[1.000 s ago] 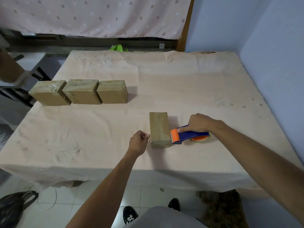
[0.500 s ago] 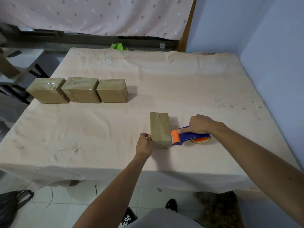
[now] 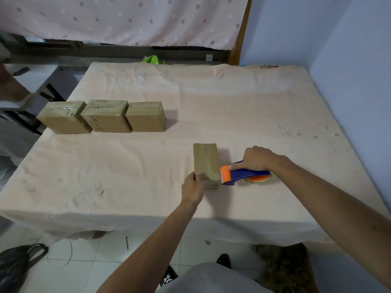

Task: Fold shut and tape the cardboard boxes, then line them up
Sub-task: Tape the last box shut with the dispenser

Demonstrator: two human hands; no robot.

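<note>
Surface (image 3: 232, 98): covered with a pale peach cloth, its near edge hanging toward a tiled floor

Row of three boxes, far left of the surface: left box (image 3: 62, 119), middle box (image 3: 106, 118), right box (image 3: 146, 118). All are closed, with glossy tape across their tops. They stand side by side, touching or nearly so; the middle one has handwriting on its front face

Near box (image 3: 205, 160): closed brown cardboard, standing alone near the front centre of the surface, well apart from the row, long side running away from the person

Left hand (image 3: 193, 188): fingers curled about the near left corner of the near box, gripping it

Right hand (image 3: 257, 158): wrapped over the handle of the tape dispenser (image 3: 243, 174), forefinger laid along its top

Tape dispenser: blue body, orange toothed head against the lower right side of the near box; the roll end rests on the cloth

Surroundings: spotted pink curtain (image 3: 127, 17) behind; blue wall (image 3: 349, 49) at right; green item (image 3: 152, 59) past the far edge; black bag (image 3: 17, 265) on the floor, lower left
</note>
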